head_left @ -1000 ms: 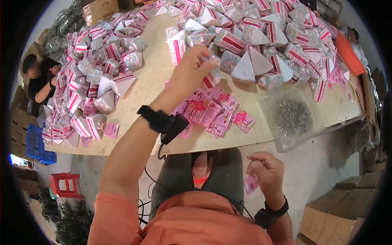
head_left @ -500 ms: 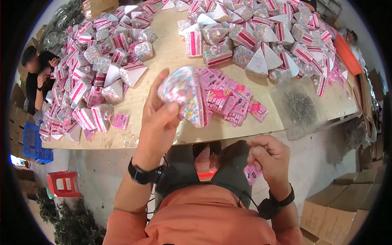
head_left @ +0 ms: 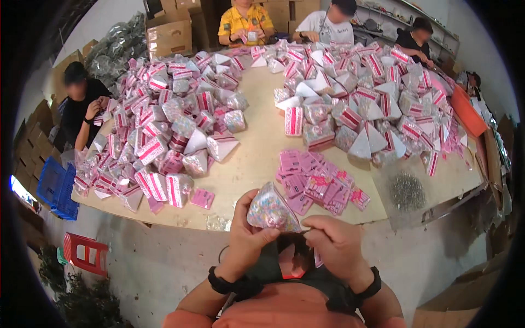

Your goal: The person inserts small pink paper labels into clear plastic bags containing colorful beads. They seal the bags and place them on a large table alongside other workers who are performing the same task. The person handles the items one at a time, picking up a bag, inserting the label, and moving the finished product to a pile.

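My left hand [head_left: 244,238] grips a toy cake slice [head_left: 272,209] at the table's front edge. The slice is wedge-shaped, with colourful sprinkles under clear wrap, and its pointed end faces right. Against that point my right hand [head_left: 338,247] is closed, thumb and forefinger pinched. A narrow strip of a pink card [head_left: 318,258] shows below its fingers; most of the card is hidden. Whether the pinch also holds something small cannot be made out. Just beyond my hands lies a loose pile of pink cards [head_left: 292,185].
Heaps of wrapped cake slices cover the table's left [head_left: 151,147] and right [head_left: 350,115]. A clear sheet with small metal pieces [head_left: 406,190] lies at front right. Several people work around the far edges. A red stool [head_left: 86,253] and a blue crate [head_left: 57,187] stand at left.
My left hand has lowered and drawn the cake slice closer, turning its sprinkled side up. My right hand has risen and moved left to the slice's tip. The view has tilted up, showing more people.
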A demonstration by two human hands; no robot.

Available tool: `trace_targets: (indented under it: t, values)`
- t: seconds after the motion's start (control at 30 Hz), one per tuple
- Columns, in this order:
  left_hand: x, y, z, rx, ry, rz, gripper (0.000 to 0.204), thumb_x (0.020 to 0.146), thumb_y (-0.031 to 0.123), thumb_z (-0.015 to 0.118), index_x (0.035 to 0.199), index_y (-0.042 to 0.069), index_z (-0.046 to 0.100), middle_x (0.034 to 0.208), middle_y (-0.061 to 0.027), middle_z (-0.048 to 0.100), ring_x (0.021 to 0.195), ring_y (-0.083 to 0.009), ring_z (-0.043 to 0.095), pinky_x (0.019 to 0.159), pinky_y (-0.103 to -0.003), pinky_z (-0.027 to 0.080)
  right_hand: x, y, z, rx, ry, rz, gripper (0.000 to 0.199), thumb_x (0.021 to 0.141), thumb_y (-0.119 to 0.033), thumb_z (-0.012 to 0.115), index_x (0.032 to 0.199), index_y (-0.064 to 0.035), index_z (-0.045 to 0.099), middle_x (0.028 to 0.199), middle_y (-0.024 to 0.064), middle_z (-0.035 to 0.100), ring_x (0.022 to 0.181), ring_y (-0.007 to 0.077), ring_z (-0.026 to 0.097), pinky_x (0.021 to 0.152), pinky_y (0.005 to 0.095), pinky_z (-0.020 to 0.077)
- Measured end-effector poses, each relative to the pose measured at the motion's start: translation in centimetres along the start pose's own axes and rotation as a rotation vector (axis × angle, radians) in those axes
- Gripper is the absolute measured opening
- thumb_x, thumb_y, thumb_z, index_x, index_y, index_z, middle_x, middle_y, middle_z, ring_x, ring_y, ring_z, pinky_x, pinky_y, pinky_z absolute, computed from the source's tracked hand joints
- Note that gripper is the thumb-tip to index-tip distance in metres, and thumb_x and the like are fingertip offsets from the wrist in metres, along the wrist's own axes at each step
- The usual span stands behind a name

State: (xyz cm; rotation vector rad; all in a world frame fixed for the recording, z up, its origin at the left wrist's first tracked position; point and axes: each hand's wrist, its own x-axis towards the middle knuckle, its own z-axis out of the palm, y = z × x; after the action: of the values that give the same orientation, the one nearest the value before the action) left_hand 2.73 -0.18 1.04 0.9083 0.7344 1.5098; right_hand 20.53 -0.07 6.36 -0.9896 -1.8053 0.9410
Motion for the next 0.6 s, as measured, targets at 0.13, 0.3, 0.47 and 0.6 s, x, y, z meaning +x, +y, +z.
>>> trace_targets:
  t: [0.13, 0.3, 0.47, 0.6]
  values:
    - [-0.3, 0.6, 0.1, 0.085, 0.029, 0.087, 0.082, 0.065, 0.008, 0.077, 0.127, 0.003, 0.024, 0.119, -0.0089, 0.036, 0.111, -0.0182, 0.042, 0.093, -0.032, 0.041, 1.1, -0.2, 1.3, -0.160, -0.032, -0.264, 0.022, 0.077, -0.009, 0.060, 0.098, -0.0007, 0.056, 0.082, 0.0149, 0.060, 0.074, 0.0306, 0.060, 0.062, 0.0352, 0.0468]
    - [-0.5, 0.4, 0.1, 0.084, 0.036, 0.115, 0.080, 0.067, 0.013, 0.076, 0.126, 0.003, 0.024, 0.119, -0.0089, 0.037, 0.110, -0.0181, 0.043, 0.092, -0.031, 0.041, 1.6, -0.5, 2.2, -0.137, -0.032, -0.323, 0.020, 0.080, -0.007, 0.057, 0.098, 0.0003, 0.055, 0.082, 0.0147, 0.060, 0.072, 0.0314, 0.059, 0.062, 0.0367, 0.0467]
    - [-0.3, 0.4, -0.4, -0.073, 0.051, 0.067, 0.077, 0.068, 0.022, 0.075, 0.124, 0.003, 0.026, 0.113, -0.0078, 0.041, 0.105, -0.0166, 0.047, 0.089, -0.029, 0.043, 2.0, -0.7, 2.6, -0.138, -0.046, -0.333, 0.019, 0.080, -0.007, 0.057, 0.097, 0.0006, 0.055, 0.082, 0.0146, 0.060, 0.072, 0.0308, 0.059, 0.060, 0.0365, 0.0468]
    - [0.0, 0.5, -0.1, -0.139, 0.120, 0.055, 0.075, 0.067, 0.024, 0.077, 0.121, 0.003, 0.029, 0.109, -0.0071, 0.043, 0.100, -0.0154, 0.049, 0.086, -0.028, 0.044, 2.3, -1.0, 2.9, -0.198, -0.019, -0.388, 0.019, 0.079, -0.006, 0.057, 0.097, 0.0001, 0.055, 0.079, 0.0145, 0.060, 0.070, 0.0312, 0.059, 0.059, 0.0374, 0.0463]
